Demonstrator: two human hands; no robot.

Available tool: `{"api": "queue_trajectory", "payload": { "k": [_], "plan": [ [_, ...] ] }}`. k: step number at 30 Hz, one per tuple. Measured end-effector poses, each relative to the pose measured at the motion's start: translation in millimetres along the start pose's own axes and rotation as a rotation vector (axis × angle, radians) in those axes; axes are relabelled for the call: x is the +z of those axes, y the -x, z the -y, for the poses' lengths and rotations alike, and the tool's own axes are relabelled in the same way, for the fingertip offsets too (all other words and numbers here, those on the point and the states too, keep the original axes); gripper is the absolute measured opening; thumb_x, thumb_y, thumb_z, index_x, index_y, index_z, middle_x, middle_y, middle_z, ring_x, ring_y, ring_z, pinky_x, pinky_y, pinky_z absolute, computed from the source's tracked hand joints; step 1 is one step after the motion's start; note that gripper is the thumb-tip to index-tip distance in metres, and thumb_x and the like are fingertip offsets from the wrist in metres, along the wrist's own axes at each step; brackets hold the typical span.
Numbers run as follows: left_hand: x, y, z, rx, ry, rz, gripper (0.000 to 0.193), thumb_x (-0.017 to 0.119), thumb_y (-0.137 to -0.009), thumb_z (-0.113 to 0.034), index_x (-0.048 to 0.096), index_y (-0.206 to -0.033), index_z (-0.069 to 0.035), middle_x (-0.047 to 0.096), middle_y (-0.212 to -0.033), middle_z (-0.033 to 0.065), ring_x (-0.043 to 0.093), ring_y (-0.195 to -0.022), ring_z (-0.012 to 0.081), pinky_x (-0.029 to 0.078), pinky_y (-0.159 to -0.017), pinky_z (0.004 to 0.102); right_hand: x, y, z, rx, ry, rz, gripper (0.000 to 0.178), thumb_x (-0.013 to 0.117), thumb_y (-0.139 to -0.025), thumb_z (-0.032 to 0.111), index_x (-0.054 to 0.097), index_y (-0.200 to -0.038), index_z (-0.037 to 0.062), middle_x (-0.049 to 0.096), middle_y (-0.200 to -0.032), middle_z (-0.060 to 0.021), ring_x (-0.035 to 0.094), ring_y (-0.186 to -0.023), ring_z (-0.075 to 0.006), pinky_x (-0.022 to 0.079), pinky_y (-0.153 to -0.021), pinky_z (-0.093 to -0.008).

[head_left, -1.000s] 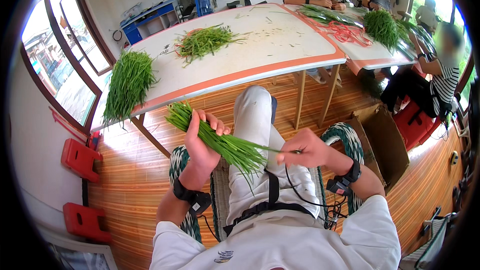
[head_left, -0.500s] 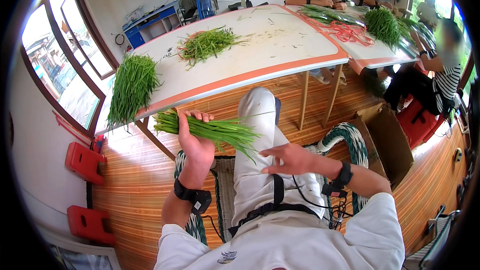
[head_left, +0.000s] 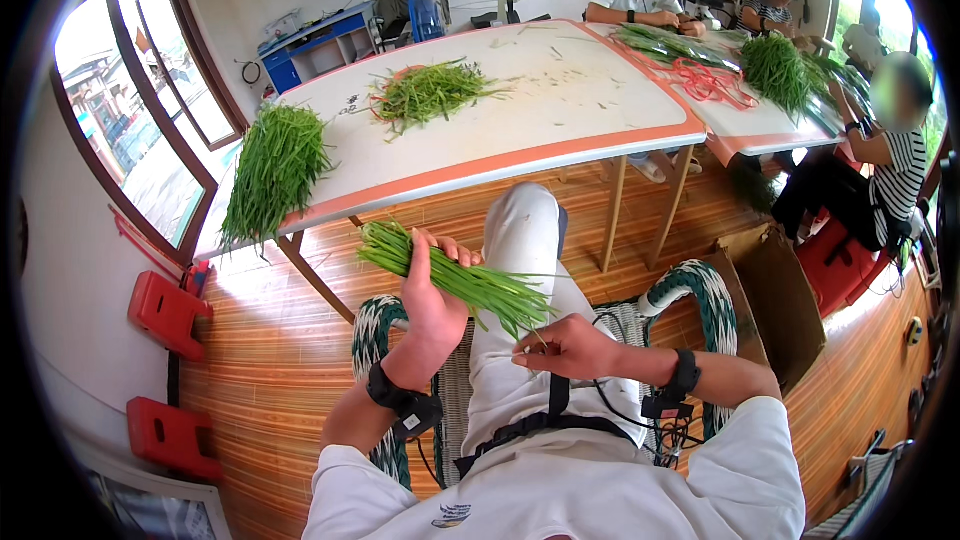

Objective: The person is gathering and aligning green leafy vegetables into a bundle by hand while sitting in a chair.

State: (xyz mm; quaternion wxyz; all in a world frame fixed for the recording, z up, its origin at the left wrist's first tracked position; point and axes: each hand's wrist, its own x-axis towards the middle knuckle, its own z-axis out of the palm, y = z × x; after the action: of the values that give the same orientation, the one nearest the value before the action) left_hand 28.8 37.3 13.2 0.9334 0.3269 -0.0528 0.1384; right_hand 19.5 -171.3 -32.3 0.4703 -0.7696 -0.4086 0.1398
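My left hand [head_left: 437, 280] is closed round a bunch of long green chives [head_left: 490, 287], held above my lap. The cut ends [head_left: 385, 246] point up and left, while the leaf tips slope down to the right. Right at those tips is my right hand [head_left: 572, 345], thumb and fingers pinched together. Whatever is between them is too small to make out. On the table's left corner a thick pile of chives [head_left: 277, 165] hangs over the edge. Farther in lies a loose, messier heap of green leaves [head_left: 425, 95].
The white table [head_left: 480, 130] has an orange border and scattered scraps. A second table at right carries more chives [head_left: 778, 72] and red ribbons [head_left: 708, 82]; several people sit there. Red stools [head_left: 165, 315] stand at left, a cardboard box [head_left: 775, 295] at right. Woven chair arms [head_left: 705, 295] flank me.
My left hand has moved right with the bunch, whose tips now slope down more steeply. My right hand's fingers, spread before, have closed at the leaf tips.
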Motion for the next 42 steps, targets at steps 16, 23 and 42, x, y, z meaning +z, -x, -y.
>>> {"api": "queue_trajectory", "payload": {
  "k": [16, 23, 42],
  "plan": [
    [-2.2, -9.7, -11.6, -0.16, 0.024, -0.159, 0.033, 0.052, -0.098, -0.031, 0.044, -0.075, -0.01, 0.042, -0.071, 0.0008, 0.041, -0.067, 0.0137, 0.042, -0.072, 0.0324, -13.8, 7.0, 10.4, -0.271, -0.074, 0.209, 0.016, 0.067, -0.09, 0.012, 0.068, -0.081, -0.0012, 0.057, -0.056, -0.0104, 0.049, -0.045, -0.0216, 0.037, -0.046, -0.0331],
    [-3.3, -13.5, -14.6, -0.146, 0.054, -0.19, 0.033, 0.054, -0.097, -0.03, 0.043, -0.074, -0.01, 0.042, -0.069, 0.001, 0.041, -0.065, 0.0131, 0.042, -0.069, 0.0309, -22.6, 11.2, 14.2, -0.297, -0.133, 0.41, 0.009, 0.07, -0.085, 0.005, 0.07, -0.087, -0.0042, 0.067, -0.075, -0.0128, 0.058, -0.056, -0.0192, 0.042, -0.05, -0.031],
    [-7.9, -15.5, -17.3, -0.141, 0.072, -0.159, 0.032, 0.053, -0.099, -0.031, 0.042, -0.077, -0.01, 0.04, -0.069, 0.0003, 0.039, -0.062, 0.0119, 0.041, -0.064, 0.0286, -16.6, 11.7, 15.9, -0.258, -0.225, 0.768, 0.021, 0.065, -0.092, 0.019, 0.067, -0.096, -0.0013, 0.065, -0.093, -0.0081, 0.057, -0.073, -0.0163, 0.046, -0.064, -0.0298]
  ]
}}
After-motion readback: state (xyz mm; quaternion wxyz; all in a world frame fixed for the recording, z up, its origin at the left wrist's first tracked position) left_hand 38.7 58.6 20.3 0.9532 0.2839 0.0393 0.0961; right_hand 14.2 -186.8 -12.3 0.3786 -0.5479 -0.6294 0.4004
